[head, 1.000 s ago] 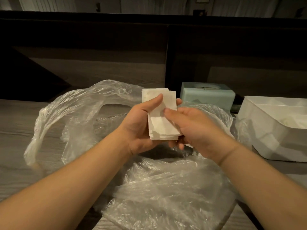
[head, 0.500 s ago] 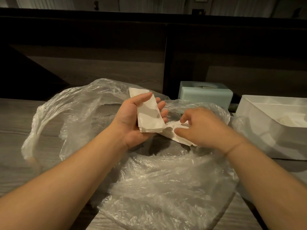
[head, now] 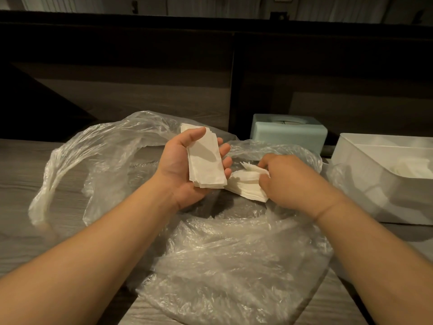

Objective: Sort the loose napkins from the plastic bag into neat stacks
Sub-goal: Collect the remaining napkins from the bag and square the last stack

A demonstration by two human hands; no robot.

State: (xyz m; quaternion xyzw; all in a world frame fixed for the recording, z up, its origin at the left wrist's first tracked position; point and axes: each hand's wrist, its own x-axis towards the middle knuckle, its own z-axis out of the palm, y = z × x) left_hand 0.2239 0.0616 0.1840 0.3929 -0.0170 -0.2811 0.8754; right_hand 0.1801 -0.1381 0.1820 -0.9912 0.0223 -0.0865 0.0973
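A crumpled clear plastic bag (head: 225,266) lies open across the wooden table. My left hand (head: 180,167) holds a small neat stack of white napkins (head: 205,164) upright over the bag's mouth, thumb across the top and fingers curled round the far edge. Just to its right, my right hand (head: 288,179) reaches into the bag and pinches a bunch of loose white napkins (head: 248,184), whose edges fan out under my fingers.
A pale green tissue box (head: 289,132) stands at the back behind the bag. A white plastic bin (head: 375,184) sits at the right with something white inside. A dark wooden wall panel rises behind the table (head: 28,174).
My right hand left the stack in my left hand, dropped into the bag and took hold of more loose napkins. My left hand tilted its stack slightly and stayed above the bag.
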